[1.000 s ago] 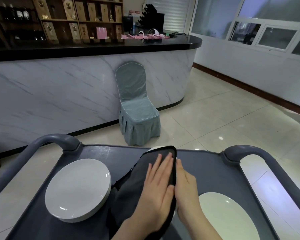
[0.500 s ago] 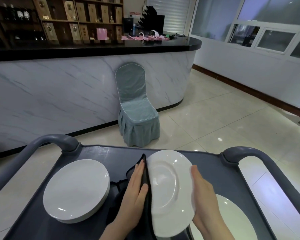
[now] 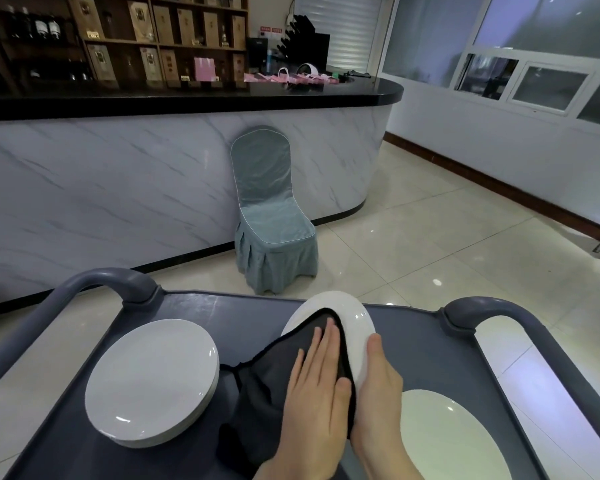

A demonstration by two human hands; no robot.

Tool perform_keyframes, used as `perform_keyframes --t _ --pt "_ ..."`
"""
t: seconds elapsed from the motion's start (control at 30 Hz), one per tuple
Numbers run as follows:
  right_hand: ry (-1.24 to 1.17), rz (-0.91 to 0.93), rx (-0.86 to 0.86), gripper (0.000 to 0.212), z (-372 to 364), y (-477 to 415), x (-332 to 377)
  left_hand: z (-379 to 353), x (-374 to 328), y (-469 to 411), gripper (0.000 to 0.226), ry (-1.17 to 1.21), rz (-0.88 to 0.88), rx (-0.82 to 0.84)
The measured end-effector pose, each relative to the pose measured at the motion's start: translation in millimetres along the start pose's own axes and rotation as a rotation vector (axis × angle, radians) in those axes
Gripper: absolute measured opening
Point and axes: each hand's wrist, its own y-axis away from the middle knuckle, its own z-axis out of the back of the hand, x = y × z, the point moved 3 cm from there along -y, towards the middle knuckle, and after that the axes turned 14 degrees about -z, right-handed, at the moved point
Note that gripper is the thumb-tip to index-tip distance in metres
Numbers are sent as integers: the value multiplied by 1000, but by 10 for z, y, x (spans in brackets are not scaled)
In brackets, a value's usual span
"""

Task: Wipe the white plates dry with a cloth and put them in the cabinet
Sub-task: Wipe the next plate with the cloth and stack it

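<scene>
While the left hand (image 3: 316,393) lies flat with straight fingers on a dark cloth (image 3: 267,386), it presses that cloth against the face of a white plate (image 3: 355,327). This plate is held tilted on edge above the grey cart (image 3: 229,317), near the middle of its top tray. The right hand (image 3: 378,386) grips the plate at its right rim, thumb laid over the front edge; the fingers behind the plate are hidden. The cloth covers the lower left part of the plate and hangs in folds down to the tray beneath the left wrist.

On the tray to the left sits a stack of white plates (image 3: 149,379), apart from the cloth. To the right, near the bottom edge of the view, lies a single white plate (image 3: 447,441), partly hidden by the right forearm. Rounded cart handles (image 3: 111,282) rise at the far corners. Beyond the cart, a chair in a blue-grey cover (image 3: 271,216) stands against a marble-fronted bar counter (image 3: 118,188).
</scene>
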Motion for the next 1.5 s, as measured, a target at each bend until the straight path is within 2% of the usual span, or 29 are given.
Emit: perform_keyframes --t 0.1,0.2,0.3,0.37,0.53,0.67,0.77,0.93,1.13,1.23,1.3,1.5 --pt "0 -8 22 43 7 -2 29 61 -29 -181 57 -5 -104 101" --pt "61 -6 35 34 8 41 8 115 12 -332 55 -18 -206 207" --pt "135 0 30 31 28 59 -39 121 132 -432 51 -3 -216 272" --pt "180 14 -4 32 58 44 -41 102 253 -459 48 70 -142 270" --pt "190 18 -41 45 179 48 113 87 710 -324 46 238 236 129" --pt "89 -7 -84 39 257 -50 253 -19 677 52 52 325 248 74" --pt "49 -28 -85 43 264 -116 207 -164 432 144 59 150 190 126" --pt "-29 -90 -45 38 259 -104 28 -109 141 103 52 25 -112 192" --pt "-45 -66 -76 37 252 -131 273 85 376 36 54 31 -17 151" --pt "-64 -74 -105 37 278 -167 273 -28 211 161 61 -40 -206 185" --pt "-45 -84 -117 39 272 -170 190 -88 146 179 63 -7 -245 222" --pt "-17 -80 -64 43 215 -125 12 134 381 -126 52 82 9 259"
